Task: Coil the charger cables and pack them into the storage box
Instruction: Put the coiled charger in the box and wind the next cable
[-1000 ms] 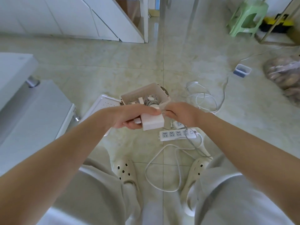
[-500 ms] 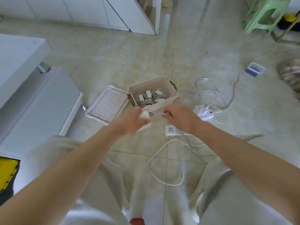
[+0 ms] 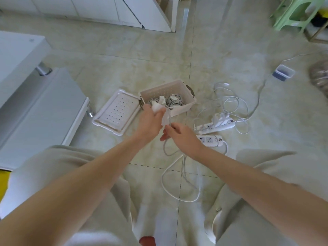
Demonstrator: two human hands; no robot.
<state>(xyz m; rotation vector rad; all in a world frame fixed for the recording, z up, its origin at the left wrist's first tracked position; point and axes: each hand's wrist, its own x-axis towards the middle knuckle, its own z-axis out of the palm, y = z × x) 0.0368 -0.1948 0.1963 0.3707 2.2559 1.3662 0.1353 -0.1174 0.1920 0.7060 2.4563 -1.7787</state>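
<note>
While your left hand [image 3: 150,121] curls round a white charger brick [image 3: 157,109] just in front of the storage box [image 3: 182,108], your right hand [image 3: 180,136] pinches the grey cable [image 3: 169,118] between thumb and fingertips a little nearer to you, so the cable runs straight between the two hands. Below the right hand it sags in a loop and trails down between your knees, crossing a thicker white cord [image 3: 164,183] that curves over the floor tiles. The box stands open on the floor with coiled chargers [image 3: 174,102] inside, and your left hand hides its near left corner. Its perforated lid [image 3: 117,110] lies flat just beside it on the left. Right of the box lie a plugged power strip [image 3: 219,124] and, nearer you, a second power strip [image 3: 211,140], with a tangle of loose white cables [image 3: 230,102] beyond them. A small clear container [image 3: 284,72] sits farther right, well apart, and a green stool [image 3: 292,13] stands in the far right corner.
</note>
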